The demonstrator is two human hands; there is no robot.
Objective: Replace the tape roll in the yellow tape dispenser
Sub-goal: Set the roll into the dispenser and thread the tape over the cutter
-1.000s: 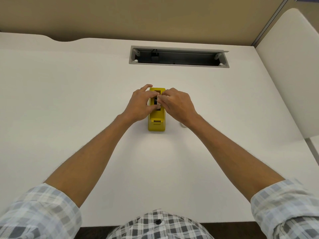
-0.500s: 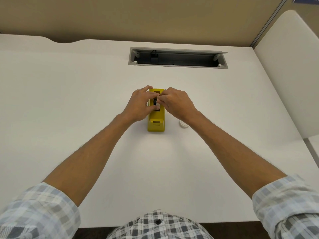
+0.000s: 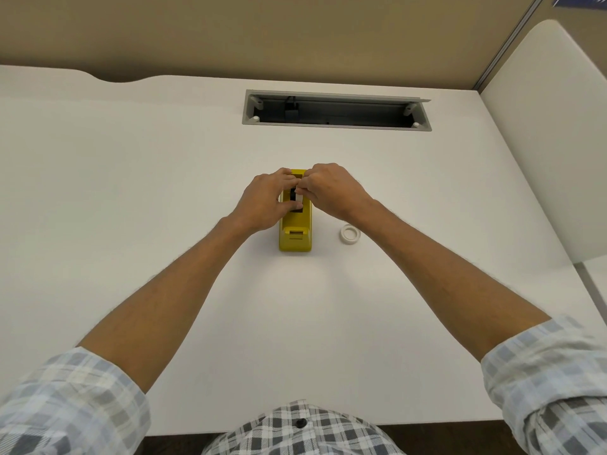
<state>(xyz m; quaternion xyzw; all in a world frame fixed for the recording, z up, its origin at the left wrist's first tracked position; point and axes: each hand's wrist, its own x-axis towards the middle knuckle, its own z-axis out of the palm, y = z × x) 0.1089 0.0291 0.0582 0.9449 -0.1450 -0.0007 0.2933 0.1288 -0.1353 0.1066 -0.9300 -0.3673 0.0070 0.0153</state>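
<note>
1. left hand (image 3: 266, 200): fingers curled over the left side and top of the yellow tape dispenser (image 3: 295, 237), thumb near the well. it grips the body, by my reading to steady it. the fingertips are hidden where both hands meet.
2. yellow tape dispenser: stands upright on the white counter (image 3: 131, 192), about mid-width, cutter end toward the person. judged heavy-based and rigid, a weighted plastic block that should stay put under a light hold; smooth sides, so take it across the flanks, not near the toothed cutter.
3. in the open well between the hands shows a black part with a white piece (image 3: 299, 198) against it. i take this for the hub with a roll or core on it, but cannot tell which, nor whether it is seated or coming out.
4. right hand (image 3: 331, 190): fingers bunched and curled down into the well, seemingly pinching that white piece at its top edge. the grip itself is mostly hidden behind the knuckles.
5. white tape roll (image 3: 350, 234): lies flat on the counter just right of the dispenser, under the right wrist, touching neither. judged light, stiff as a ring, sticky at any loose end; best taken by the outer rim or through the hole. new or spent, i cannot tell.
6. far side: an open grey cable tray (image 3: 336, 110) set in the counter, well apart from the work.
</note>
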